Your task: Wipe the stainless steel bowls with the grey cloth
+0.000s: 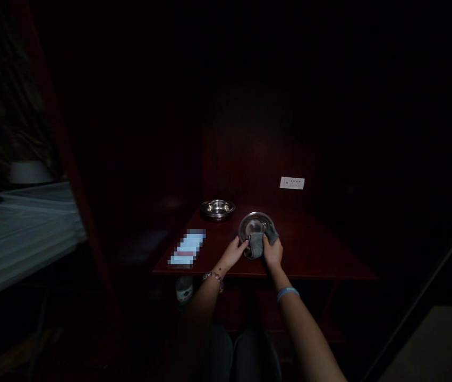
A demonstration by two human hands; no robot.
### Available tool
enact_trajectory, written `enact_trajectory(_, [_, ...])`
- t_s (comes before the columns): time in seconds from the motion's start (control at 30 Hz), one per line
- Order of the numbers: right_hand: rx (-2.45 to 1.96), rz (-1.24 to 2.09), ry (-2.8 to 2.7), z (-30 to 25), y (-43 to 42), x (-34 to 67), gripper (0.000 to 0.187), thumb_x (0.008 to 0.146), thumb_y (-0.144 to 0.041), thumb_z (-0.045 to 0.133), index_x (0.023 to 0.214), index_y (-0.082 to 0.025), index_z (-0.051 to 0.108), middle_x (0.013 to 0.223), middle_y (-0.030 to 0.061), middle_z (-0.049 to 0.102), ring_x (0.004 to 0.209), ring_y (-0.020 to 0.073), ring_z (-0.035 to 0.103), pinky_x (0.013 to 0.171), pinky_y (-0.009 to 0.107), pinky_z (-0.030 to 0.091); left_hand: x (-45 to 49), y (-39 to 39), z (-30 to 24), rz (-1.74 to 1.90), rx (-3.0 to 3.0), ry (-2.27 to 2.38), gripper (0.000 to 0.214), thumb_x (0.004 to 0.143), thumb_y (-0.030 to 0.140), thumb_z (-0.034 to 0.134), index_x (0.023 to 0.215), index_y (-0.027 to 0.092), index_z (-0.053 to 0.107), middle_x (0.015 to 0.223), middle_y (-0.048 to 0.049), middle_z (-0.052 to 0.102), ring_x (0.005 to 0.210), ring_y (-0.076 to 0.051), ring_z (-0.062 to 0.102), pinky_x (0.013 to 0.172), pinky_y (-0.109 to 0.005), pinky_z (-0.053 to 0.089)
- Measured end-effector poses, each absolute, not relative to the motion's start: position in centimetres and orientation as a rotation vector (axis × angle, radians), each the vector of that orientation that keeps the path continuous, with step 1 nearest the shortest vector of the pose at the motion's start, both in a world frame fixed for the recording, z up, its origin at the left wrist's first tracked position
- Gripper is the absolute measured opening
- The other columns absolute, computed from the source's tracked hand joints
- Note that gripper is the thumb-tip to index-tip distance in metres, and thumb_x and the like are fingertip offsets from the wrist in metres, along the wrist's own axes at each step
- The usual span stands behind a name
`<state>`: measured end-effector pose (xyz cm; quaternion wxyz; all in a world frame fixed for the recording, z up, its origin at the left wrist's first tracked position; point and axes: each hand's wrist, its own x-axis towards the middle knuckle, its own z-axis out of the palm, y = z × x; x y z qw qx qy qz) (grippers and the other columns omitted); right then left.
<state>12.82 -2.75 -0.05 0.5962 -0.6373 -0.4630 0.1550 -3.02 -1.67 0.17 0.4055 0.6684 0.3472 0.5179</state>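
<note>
Tilted up over the dark red table, a shiny metal bowl (254, 225) faces me between my two hands. My left hand (234, 251) is closed on its lower left rim, thumb on the near side. A grey cloth (256, 245) is draped over the bowl's lower edge, with part of it along the right rim. My right hand (273, 251) grips the cloth against the bowl's right side, its thumb pressing on the cloth. Farther back to the left, a small stack of similar metal bowls (218, 210) rests on the table.
A blurred-out bright flat rectangle (188, 248) lies on the table (309, 249) at the left. A white wall socket (292, 183) is on the back panel. Below the table's front edge stands a bottle (184, 289). Stacked pale plastic trays (22, 233) are at the far left.
</note>
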Motion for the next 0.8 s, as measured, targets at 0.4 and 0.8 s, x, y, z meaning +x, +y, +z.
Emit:
enact_trajectory(0.4, [-1.544,0.382,-1.117,0.5,-3.1,12.5,0.042,0.079,-0.045,0.059,0.111,-0.018,0.065,0.105,0.0118,0.07,0.097,0.026,0.066,0.085,0.034,0.049,-3.4,-2.6,2.0,1.391,1.441,0.793,0.051,0.086,0.049,0.048,0.125,0.018,0.056,0.131,-0.0063,0.059,0.126,-0.024,0.05,0.111,-0.037,0.032])
enact_trajectory(0.8, [-1.499,0.379,-1.083,0.3,-2.9,12.8,0.04,0.081,-0.041,0.057,0.112,-0.017,0.065,0.105,0.011,0.07,0.098,0.0233,0.066,0.085,0.03,0.049,-3.3,-2.6,1.7,1.408,1.571,0.774,0.07,0.077,0.041,0.065,0.139,0.025,0.036,0.14,-0.0072,0.049,0.131,-0.022,0.044,0.112,-0.037,0.031])
